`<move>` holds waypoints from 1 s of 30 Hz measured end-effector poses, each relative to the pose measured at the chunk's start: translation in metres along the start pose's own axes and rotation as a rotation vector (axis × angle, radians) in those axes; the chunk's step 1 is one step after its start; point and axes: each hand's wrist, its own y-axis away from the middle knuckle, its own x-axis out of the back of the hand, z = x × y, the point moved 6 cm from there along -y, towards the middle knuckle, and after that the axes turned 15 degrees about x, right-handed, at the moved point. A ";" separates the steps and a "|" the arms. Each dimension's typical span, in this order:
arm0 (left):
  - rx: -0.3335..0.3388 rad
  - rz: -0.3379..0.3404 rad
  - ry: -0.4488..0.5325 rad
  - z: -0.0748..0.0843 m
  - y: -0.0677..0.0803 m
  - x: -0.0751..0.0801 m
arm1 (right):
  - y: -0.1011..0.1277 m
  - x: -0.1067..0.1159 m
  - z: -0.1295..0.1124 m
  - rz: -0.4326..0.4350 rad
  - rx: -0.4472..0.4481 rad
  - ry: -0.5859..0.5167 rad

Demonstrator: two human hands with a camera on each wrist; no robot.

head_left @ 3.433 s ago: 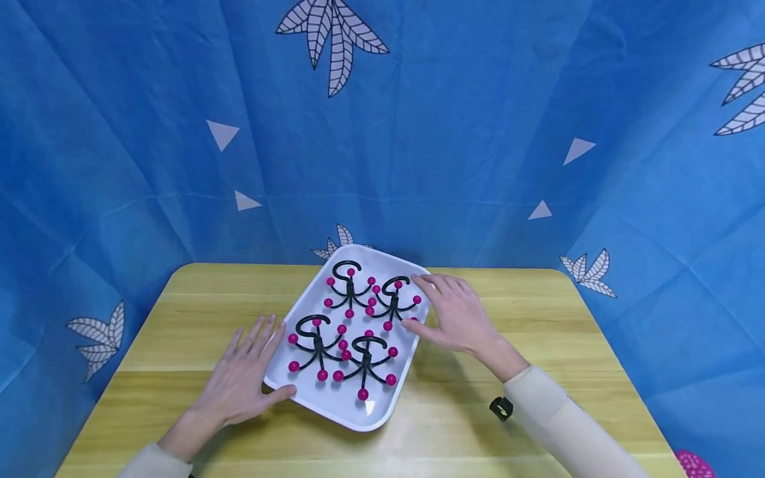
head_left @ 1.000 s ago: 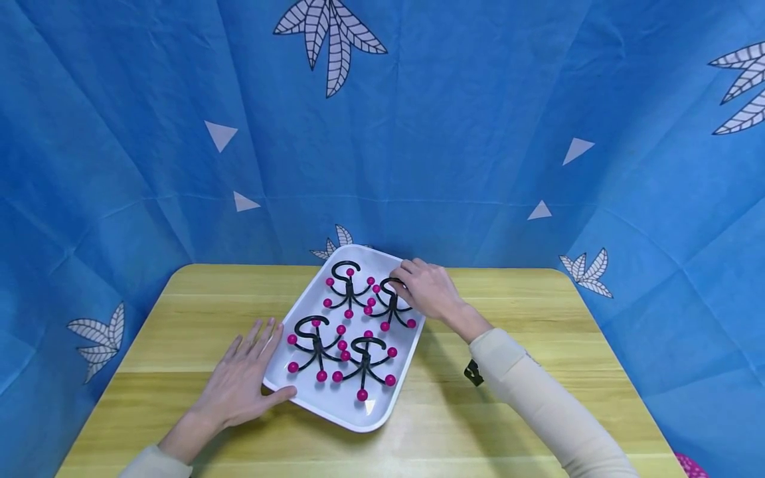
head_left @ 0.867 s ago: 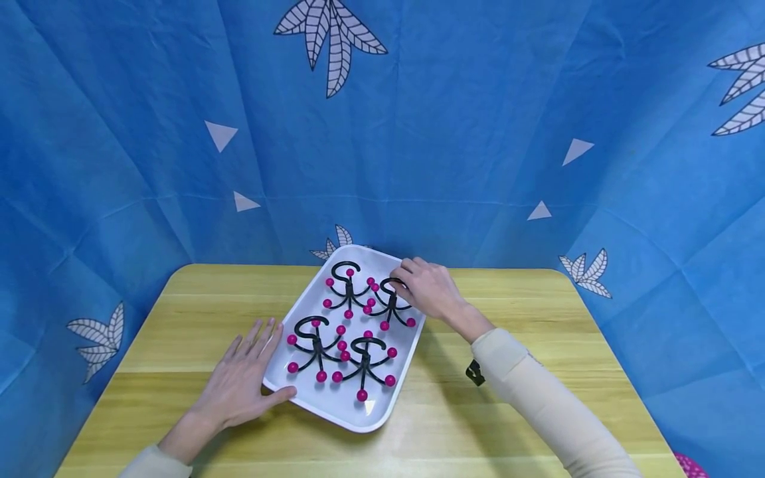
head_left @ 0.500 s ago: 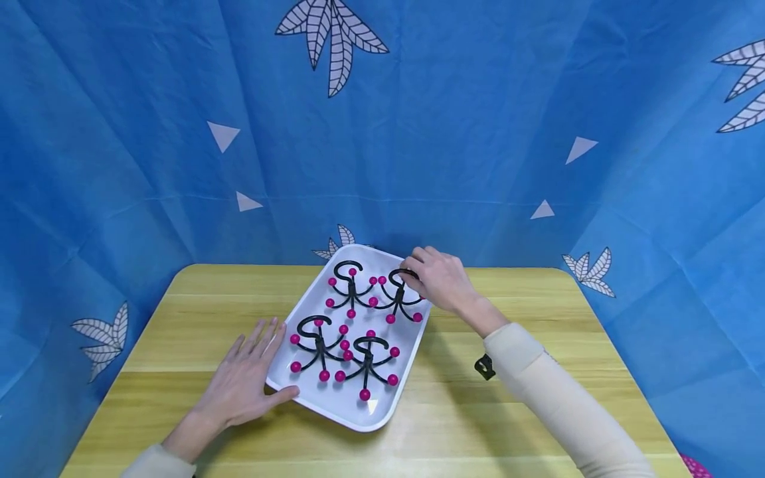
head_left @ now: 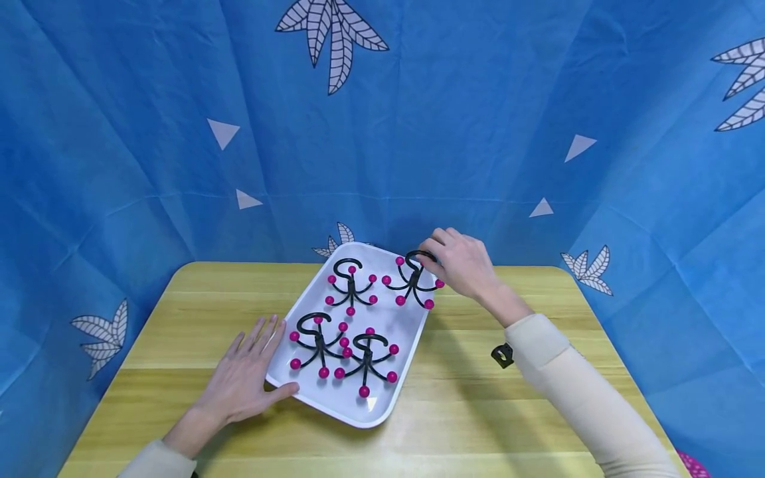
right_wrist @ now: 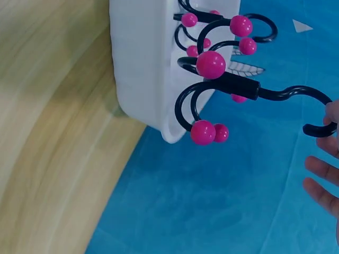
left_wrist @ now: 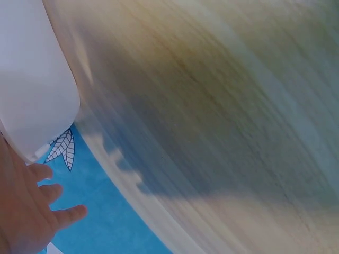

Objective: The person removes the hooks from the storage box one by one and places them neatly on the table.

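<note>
The right hand (head_left: 463,265) pinches the top loop of one black hook with pink ball tips (head_left: 412,280), and that hook has come up off the white tray (head_left: 382,318) — a second ago it still lay flat in the far right spot, and now it hangs over the tray's far right corner, its curved arms dangling free. The wrist view shows the same hook (right_wrist: 228,84) clear of the tray's rim (right_wrist: 143,69), the fingers (right_wrist: 331,119) curled on its end.

Three other hooks stay where they were: one at the far left (head_left: 349,285), two at the near end (head_left: 317,342) (head_left: 366,358). The left hand (head_left: 245,378) has not moved — it lies flat on the wooden table (head_left: 490,405), fingers straight, thumb against the tray's near left edge, holding nothing. The tray has kept its slanted place on the table, before the blue leaf-print cloth (head_left: 418,133).
</note>
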 end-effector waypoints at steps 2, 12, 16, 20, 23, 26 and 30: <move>0.001 -0.001 0.001 0.000 0.000 0.000 | 0.002 0.005 0.003 -0.003 -0.008 0.001; 0.006 -0.004 -0.003 0.000 0.000 -0.001 | 0.019 0.027 0.023 -0.004 -0.051 0.010; 0.007 0.000 -0.003 0.000 0.000 -0.001 | 0.028 0.033 0.032 -0.012 -0.062 0.023; -0.002 0.009 -0.006 0.000 0.000 -0.001 | 0.038 0.036 0.039 -0.028 -0.076 0.039; -0.007 0.012 -0.006 0.001 0.000 -0.001 | 0.046 0.038 0.042 -0.028 -0.078 0.048; -0.007 0.013 -0.005 0.000 0.000 -0.001 | 0.053 0.039 0.044 -0.007 -0.060 0.062; -0.010 0.017 -0.004 0.000 0.000 -0.001 | 0.062 0.038 0.045 0.024 -0.028 0.075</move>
